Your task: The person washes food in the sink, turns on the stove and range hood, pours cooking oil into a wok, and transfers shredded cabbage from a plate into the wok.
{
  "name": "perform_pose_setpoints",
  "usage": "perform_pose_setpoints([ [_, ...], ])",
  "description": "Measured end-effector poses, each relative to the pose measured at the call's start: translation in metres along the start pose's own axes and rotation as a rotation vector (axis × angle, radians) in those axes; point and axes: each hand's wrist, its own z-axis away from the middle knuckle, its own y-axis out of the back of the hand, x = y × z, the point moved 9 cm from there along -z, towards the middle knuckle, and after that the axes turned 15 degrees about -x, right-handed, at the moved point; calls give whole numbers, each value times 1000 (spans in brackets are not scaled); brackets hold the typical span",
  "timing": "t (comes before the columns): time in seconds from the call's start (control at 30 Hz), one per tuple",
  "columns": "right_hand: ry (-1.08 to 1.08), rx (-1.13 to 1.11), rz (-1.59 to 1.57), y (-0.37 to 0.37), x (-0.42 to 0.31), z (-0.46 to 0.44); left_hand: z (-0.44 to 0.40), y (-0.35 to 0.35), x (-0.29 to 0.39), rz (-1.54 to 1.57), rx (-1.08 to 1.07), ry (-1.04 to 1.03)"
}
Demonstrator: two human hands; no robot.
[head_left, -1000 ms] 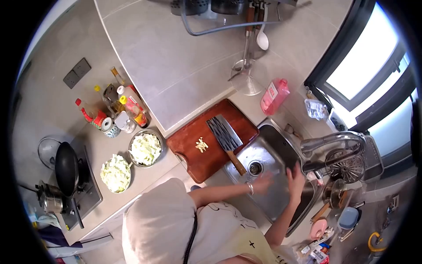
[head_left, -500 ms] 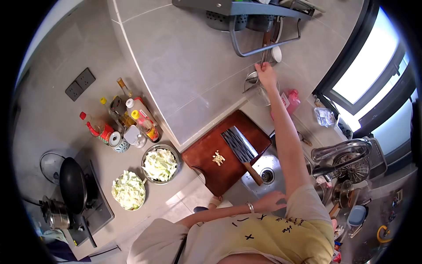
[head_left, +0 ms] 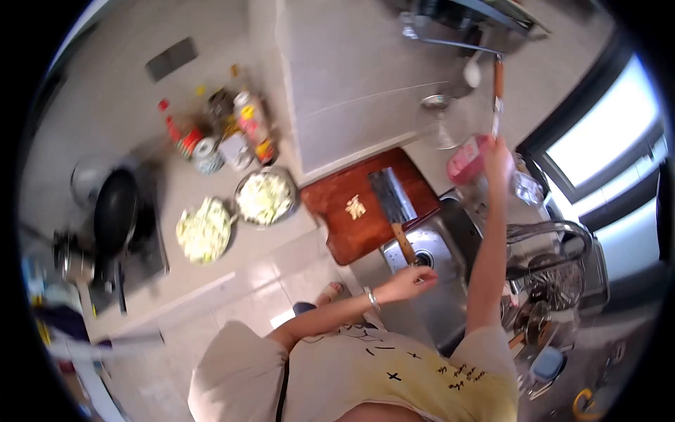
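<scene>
My right hand [head_left: 498,156], blurred by motion, grips the metal shaft of a wooden-handled utensil [head_left: 498,88] held upright at the right; its working end is hidden. My left hand [head_left: 408,283] hovers over the sink's near edge, close to the cleaver's handle, fingers curled and nothing visible in them. On the brown cutting board [head_left: 337,235] lie a small heap of pale chopped pieces [head_left: 355,207] and the cleaver [head_left: 392,195], whose wooden handle reaches over the sink [head_left: 436,327]. Left of the board are a metal bowl [head_left: 295,200] and another container, each full of chopped cabbage [head_left: 204,231].
Bottles and jars [head_left: 239,133] crowd the back corner of the counter. A black wok [head_left: 116,207] sits on the stove at far left. Beside my right hand stands a pink bottle [head_left: 464,162]. A faucet [head_left: 555,228] and wall rack [head_left: 457,46] are on the right.
My right hand has come away from beneath the wall rack, moving right and down with the utensil. My left hand has moved up and left, toward the cleaver's handle. The view has shifted.
</scene>
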Motion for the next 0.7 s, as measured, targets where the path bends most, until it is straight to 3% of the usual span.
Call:
perform_pose_setpoints([
  [0.07, 59, -46, 49, -17, 28, 55, 11, 3, -7, 130, 65, -7],
  [0.1, 55, -185, 28, -21, 29, 89, 18, 3, -11, 134, 102, -17],
  [0.17, 255, -118, -43, -26, 45, 153, 36, 0, -7, 253, 111, 25],
  [0.2, 209, -193, -34, -29, 49, 178, 48, 4, -4, 314, 108, 36],
  [0.23, 344, -160, -95, -23, 38, 205, 60, 6, -7, 414, 92, 91],
  [0.3, 402, -335, -80, -16, 14, 248, 87, -3, -13, 631, 15, 172],
  [0.43, 649, -501, -28, -5, -43, 301, 151, 1, -7, 951, -48, 65],
  [0.53, 897, -550, 45, -7, -103, 330, 203, 8, -7, 866, 60, 26],
  [0.57, 995, -532, 70, -11, -126, 340, 224, 2, 4, 884, -9, 6],
  [0.7, 1313, -564, 105, -22, -233, 382, 297, -6, 28, 525, 157, 24],
])
